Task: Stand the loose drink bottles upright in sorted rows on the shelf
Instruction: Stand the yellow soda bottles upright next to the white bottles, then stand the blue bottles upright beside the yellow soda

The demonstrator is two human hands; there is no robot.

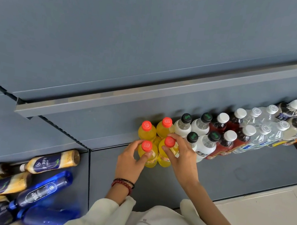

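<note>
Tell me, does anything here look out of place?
Yes: at lower left, blue bottles and cream-and-navy bottles lie heaped on their sides, while the other bottles stand in sorted upright rows. The left hand grips the front-left yellow bottle, the right hand the front-right yellow bottle.

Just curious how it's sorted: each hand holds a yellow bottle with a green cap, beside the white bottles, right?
Not green: the head view shows red caps on the yellow bottles. The left hand and right hand each hold one, beside the white bottles.
</note>
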